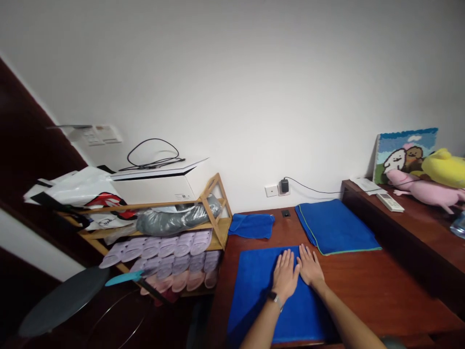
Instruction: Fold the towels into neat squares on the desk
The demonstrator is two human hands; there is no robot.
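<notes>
A blue cloth (254, 286) lies spread flat on the brown wooden table. My left hand (286, 276) rests palm down on it, fingers stretched out, with a dark watch on the wrist. Beside it, my right hand (310, 265) lies flat at the cloth's right edge, fingers slightly apart. The two hands almost touch, and neither grips anything. Behind and to the right is a larger folded blue cloth (337, 225) with a green edge. A small folded blue cloth (252, 226) sits at the back left of the table.
Left of the table (381, 291) stands a wooden rack (218, 232) with slippers (181, 245) and a white box (156, 186). A plugged-in charger (285, 185) is on the wall. On the higher right surface are a remote (390, 202) and a pink plush toy (425, 189).
</notes>
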